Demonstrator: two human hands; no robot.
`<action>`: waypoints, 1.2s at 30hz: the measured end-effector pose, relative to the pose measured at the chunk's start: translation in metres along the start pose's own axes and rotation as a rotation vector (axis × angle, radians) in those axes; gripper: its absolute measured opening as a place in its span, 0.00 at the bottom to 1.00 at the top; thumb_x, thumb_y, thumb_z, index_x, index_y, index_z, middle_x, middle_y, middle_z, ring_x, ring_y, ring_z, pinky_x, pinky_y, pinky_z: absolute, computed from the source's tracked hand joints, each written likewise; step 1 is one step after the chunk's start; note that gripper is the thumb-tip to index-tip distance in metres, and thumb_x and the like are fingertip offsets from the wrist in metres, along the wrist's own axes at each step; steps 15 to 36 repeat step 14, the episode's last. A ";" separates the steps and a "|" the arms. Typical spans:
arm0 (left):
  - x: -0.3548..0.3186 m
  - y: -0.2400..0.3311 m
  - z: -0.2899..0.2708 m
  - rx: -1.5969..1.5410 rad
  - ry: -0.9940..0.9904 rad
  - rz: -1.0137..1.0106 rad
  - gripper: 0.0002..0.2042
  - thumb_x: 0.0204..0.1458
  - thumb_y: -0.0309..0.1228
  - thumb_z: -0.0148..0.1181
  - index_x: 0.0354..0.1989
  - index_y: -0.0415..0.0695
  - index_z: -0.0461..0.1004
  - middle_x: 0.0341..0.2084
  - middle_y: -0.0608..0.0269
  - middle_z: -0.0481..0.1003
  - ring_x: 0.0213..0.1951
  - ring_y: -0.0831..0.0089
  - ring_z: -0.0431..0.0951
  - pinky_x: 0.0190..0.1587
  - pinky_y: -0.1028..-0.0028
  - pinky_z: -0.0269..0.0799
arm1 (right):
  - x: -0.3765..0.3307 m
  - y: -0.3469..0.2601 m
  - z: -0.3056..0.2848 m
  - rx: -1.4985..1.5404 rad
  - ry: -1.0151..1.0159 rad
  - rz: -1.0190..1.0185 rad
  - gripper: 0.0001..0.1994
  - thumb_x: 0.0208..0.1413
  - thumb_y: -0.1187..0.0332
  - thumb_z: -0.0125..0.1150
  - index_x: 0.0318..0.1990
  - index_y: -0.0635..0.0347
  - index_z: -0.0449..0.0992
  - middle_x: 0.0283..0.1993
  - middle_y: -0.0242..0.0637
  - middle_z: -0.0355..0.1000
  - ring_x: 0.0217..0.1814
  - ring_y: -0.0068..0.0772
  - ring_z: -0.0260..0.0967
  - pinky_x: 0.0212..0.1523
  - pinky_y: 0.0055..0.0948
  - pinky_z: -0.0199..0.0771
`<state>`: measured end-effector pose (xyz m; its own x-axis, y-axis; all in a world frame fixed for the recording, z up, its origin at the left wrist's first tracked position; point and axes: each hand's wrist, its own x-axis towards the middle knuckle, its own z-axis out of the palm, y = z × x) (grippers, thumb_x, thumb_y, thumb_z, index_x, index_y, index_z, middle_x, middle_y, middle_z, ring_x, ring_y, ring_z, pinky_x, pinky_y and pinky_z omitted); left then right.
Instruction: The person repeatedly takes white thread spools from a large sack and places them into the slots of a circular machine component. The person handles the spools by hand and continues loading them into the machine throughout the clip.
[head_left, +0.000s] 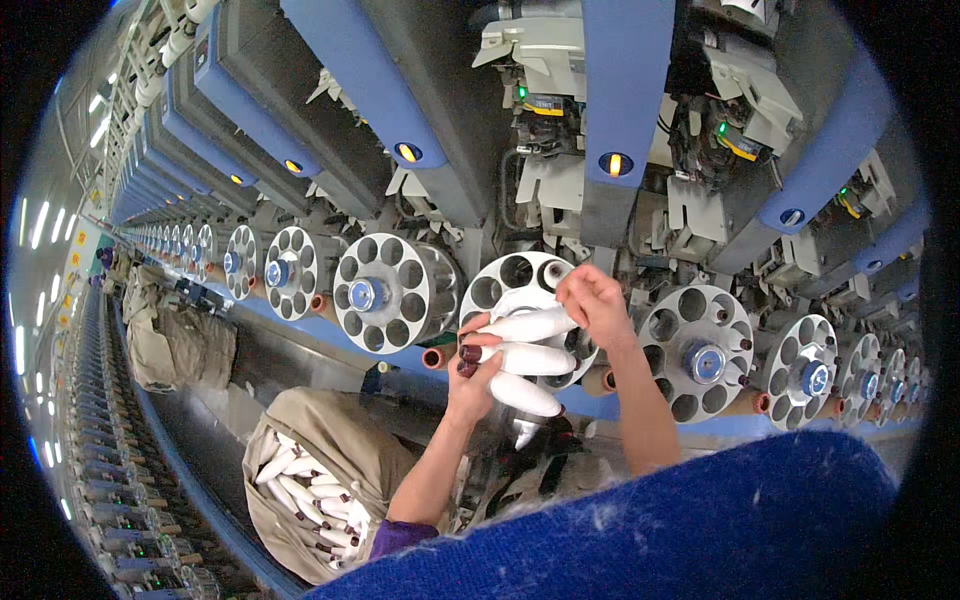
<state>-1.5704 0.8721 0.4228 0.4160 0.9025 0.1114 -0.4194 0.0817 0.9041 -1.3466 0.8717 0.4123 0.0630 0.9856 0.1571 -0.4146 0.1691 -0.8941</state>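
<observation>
My left hand [472, 378] is closed round the dark brown ends of three white yarn bobbins [530, 358], which fan out to the right. These bobbins lie in front of a round white magazine [478, 275] with holes in its face, and cover much of it. My right hand [597, 308] is at the magazine's upper right, its fingertips pinched together above the bobbins. Whatever is between those fingertips is too small or hidden to tell. Beside them a dark bobbin end [553, 272] shows in one of the magazine's holes.
At lower left a beige cloth sack [330, 420] stands open, filled with white bobbins [310, 490]. Similar round magazines [390, 293] line the machine on both sides. Blue machine housings [625, 90] rise behind. Further left is another beige sack [180, 345]. A blue fuzzy surface [640, 530] fills the lower right.
</observation>
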 end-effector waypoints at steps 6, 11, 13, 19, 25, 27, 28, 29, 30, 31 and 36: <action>0.022 0.001 0.005 0.167 -0.122 0.020 0.08 0.42 0.19 0.58 0.32 0.41 0.71 0.52 0.60 0.61 0.56 0.66 0.62 0.56 0.67 0.55 | 0.010 0.019 -0.009 -0.666 -0.161 -0.018 0.15 0.51 0.73 0.59 0.48 0.61 0.72 0.40 0.32 0.69 0.36 0.24 0.67 0.35 0.22 0.68; 0.033 -0.001 0.023 0.556 -0.244 0.118 0.07 0.43 0.20 0.59 0.31 0.44 0.73 0.53 0.63 0.60 0.47 0.73 0.65 0.45 0.76 0.59 | 0.000 0.046 -0.002 -0.455 0.308 -0.080 0.05 0.48 0.74 0.60 0.32 0.65 0.73 0.30 0.32 0.69 0.30 0.24 0.65 0.31 0.23 0.64; 0.037 -0.001 0.029 0.551 -0.257 0.119 0.06 0.44 0.25 0.60 0.32 0.45 0.73 0.57 0.59 0.56 0.56 0.63 0.60 0.55 0.66 0.54 | -0.006 0.043 -0.005 -0.399 0.365 -0.009 0.05 0.54 0.71 0.55 0.31 0.62 0.71 0.28 0.32 0.68 0.28 0.29 0.64 0.31 0.25 0.64; 0.041 -0.002 0.032 0.556 -0.269 0.221 0.06 0.45 0.27 0.61 0.32 0.44 0.72 0.59 0.55 0.55 0.59 0.57 0.57 0.59 0.61 0.51 | -0.009 0.037 -0.010 -0.173 0.397 0.081 0.05 0.56 0.68 0.54 0.32 0.59 0.72 0.28 0.33 0.68 0.27 0.32 0.63 0.30 0.26 0.64; 0.041 -0.002 0.032 0.556 -0.269 0.221 0.06 0.45 0.27 0.61 0.32 0.44 0.72 0.59 0.55 0.55 0.59 0.57 0.57 0.59 0.61 0.51 | -0.009 0.037 -0.010 -0.173 0.397 0.081 0.05 0.56 0.68 0.54 0.32 0.59 0.72 0.28 0.33 0.68 0.27 0.32 0.63 0.30 0.26 0.64; 0.041 -0.002 0.032 0.556 -0.269 0.221 0.06 0.45 0.27 0.61 0.32 0.44 0.72 0.59 0.55 0.55 0.59 0.57 0.57 0.59 0.61 0.51 | -0.009 0.037 -0.010 -0.173 0.397 0.081 0.05 0.56 0.68 0.54 0.32 0.59 0.72 0.28 0.33 0.68 0.27 0.32 0.63 0.30 0.26 0.64; 0.041 -0.002 0.032 0.556 -0.269 0.221 0.06 0.45 0.27 0.61 0.32 0.44 0.72 0.59 0.55 0.55 0.59 0.57 0.57 0.59 0.61 0.51 | -0.009 0.037 -0.010 -0.173 0.397 0.081 0.05 0.56 0.68 0.54 0.32 0.59 0.72 0.28 0.33 0.68 0.27 0.32 0.63 0.30 0.26 0.64; 0.041 -0.002 0.032 0.556 -0.269 0.221 0.06 0.45 0.27 0.61 0.32 0.44 0.72 0.59 0.55 0.55 0.59 0.57 0.57 0.59 0.61 0.51 | -0.009 0.037 -0.010 -0.173 0.397 0.081 0.05 0.56 0.68 0.54 0.32 0.59 0.72 0.28 0.33 0.68 0.27 0.32 0.63 0.30 0.26 0.64; 0.041 -0.002 0.032 0.556 -0.269 0.221 0.06 0.45 0.27 0.61 0.32 0.44 0.72 0.59 0.55 0.55 0.59 0.57 0.57 0.59 0.61 0.51 | -0.009 0.037 -0.010 -0.173 0.397 0.081 0.05 0.56 0.68 0.54 0.32 0.59 0.72 0.28 0.33 0.68 0.27 0.32 0.63 0.30 0.26 0.64; 0.041 -0.002 0.032 0.556 -0.269 0.221 0.06 0.45 0.27 0.61 0.32 0.44 0.72 0.59 0.55 0.55 0.59 0.57 0.57 0.59 0.61 0.51 | -0.009 0.037 -0.010 -0.173 0.397 0.081 0.05 0.56 0.68 0.54 0.32 0.59 0.72 0.28 0.33 0.68 0.27 0.32 0.63 0.30 0.26 0.64; 0.041 -0.002 0.032 0.556 -0.269 0.221 0.06 0.45 0.27 0.61 0.32 0.44 0.72 0.59 0.55 0.55 0.59 0.57 0.57 0.59 0.61 0.51 | -0.009 0.037 -0.010 -0.173 0.397 0.081 0.05 0.56 0.68 0.54 0.32 0.59 0.72 0.28 0.33 0.68 0.27 0.32 0.63 0.30 0.26 0.64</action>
